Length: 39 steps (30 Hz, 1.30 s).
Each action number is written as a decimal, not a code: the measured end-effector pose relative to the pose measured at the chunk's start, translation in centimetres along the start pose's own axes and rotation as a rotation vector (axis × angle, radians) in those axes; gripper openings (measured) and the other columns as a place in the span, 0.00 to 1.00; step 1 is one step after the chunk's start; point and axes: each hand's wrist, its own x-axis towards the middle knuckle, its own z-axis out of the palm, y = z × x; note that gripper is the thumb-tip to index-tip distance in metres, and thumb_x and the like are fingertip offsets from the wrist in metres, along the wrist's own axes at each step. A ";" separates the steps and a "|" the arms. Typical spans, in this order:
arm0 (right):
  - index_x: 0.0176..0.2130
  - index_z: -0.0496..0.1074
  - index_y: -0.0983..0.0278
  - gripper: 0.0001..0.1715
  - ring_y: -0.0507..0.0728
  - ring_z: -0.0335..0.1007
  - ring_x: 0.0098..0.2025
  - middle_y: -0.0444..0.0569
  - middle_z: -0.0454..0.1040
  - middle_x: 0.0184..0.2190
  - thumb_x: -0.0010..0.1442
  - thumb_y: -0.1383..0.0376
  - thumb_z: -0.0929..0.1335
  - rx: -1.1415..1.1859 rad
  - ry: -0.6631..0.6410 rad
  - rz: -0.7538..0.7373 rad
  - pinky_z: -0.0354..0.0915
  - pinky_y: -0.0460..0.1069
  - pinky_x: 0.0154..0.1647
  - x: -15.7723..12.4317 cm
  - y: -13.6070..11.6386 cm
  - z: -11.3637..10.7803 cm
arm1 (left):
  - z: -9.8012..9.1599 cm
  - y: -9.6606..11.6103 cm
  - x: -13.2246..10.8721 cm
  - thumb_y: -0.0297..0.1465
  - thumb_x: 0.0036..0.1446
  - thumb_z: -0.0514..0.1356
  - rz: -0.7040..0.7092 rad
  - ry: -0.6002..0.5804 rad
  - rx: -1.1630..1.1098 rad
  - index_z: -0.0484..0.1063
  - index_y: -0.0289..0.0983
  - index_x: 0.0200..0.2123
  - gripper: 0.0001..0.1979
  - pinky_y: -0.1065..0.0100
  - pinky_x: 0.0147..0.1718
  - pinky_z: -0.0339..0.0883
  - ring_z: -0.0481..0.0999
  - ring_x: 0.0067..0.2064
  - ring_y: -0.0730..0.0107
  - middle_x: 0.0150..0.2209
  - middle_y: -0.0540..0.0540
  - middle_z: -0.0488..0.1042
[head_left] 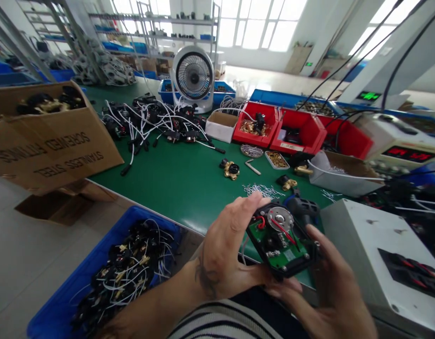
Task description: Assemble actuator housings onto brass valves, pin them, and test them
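Observation:
Both my hands hold a black-cased device (284, 242) close to my body at the front of the bench. Its open face shows a green circuit board, a round metal motor and red wires. My left hand (226, 240) grips its left side, fingers along the top edge and thumb below. Around the right and lower sides wraps my right hand (330, 282). Just behind the device lies a dark power screwdriver (304, 207). Beyond my left fingers is a heap of small silvery pins (261, 190). A brass valve fitting with a black part (230, 169) sits farther back.
A cardboard box (54, 141) stands at the left bench edge, above a blue crate (58, 282) of wired units. Red bins (295, 134), a fan (193, 75) and cabled assemblies (157, 117) line the back. A grey metal box (365, 245) is close on the right.

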 end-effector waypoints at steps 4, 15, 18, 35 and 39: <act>0.67 0.52 0.49 0.45 0.64 0.68 0.58 0.52 0.61 0.64 0.57 0.61 0.73 0.135 0.059 0.004 0.72 0.56 0.52 0.2 -1.6 2.6 | 0.1 0.4 -0.2 0.46 0.55 0.64 -0.124 -0.036 -0.013 0.46 0.35 0.68 0.46 0.59 0.62 0.63 0.68 0.61 0.57 0.60 0.34 0.67; 0.61 0.61 0.52 0.32 0.60 0.72 0.55 0.50 0.71 0.56 0.60 0.61 0.71 0.337 0.003 0.118 0.72 0.51 0.52 1.4 -1.7 1.7 | -1.6 0.5 0.9 0.32 0.63 0.59 -0.112 -0.120 0.002 0.73 0.37 0.46 0.10 0.66 0.47 0.73 0.75 0.48 0.68 0.46 0.43 0.75; 0.58 0.62 0.51 0.29 0.58 0.73 0.53 0.47 0.74 0.53 0.60 0.62 0.72 0.389 -0.014 0.146 0.72 0.50 0.51 1.7 -1.5 1.8 | -1.9 0.2 1.2 0.30 0.61 0.62 -0.250 -0.159 -0.045 0.73 0.37 0.39 0.04 0.71 0.38 0.72 0.74 0.38 0.74 0.39 0.47 0.72; 0.50 0.72 0.69 0.36 0.63 0.75 0.38 0.56 0.78 0.38 0.52 0.46 0.69 0.187 -0.179 0.495 0.72 0.56 0.39 4.6 3.7 3.2 | 1.7 -12.0 8.3 0.26 0.59 0.61 -0.420 -0.607 0.476 0.69 0.29 0.45 0.11 0.59 0.50 0.66 0.71 0.49 0.60 0.48 0.37 0.69; 0.54 0.70 0.70 0.39 0.61 0.70 0.34 0.54 0.74 0.38 0.51 0.47 0.69 0.078 -0.095 0.463 0.69 0.58 0.38 4.4 4.0 3.4 | 2.6 -14.5 8.6 0.26 0.59 0.61 -0.453 -0.625 0.604 0.70 0.32 0.44 0.10 0.55 0.49 0.68 0.71 0.49 0.60 0.51 0.41 0.69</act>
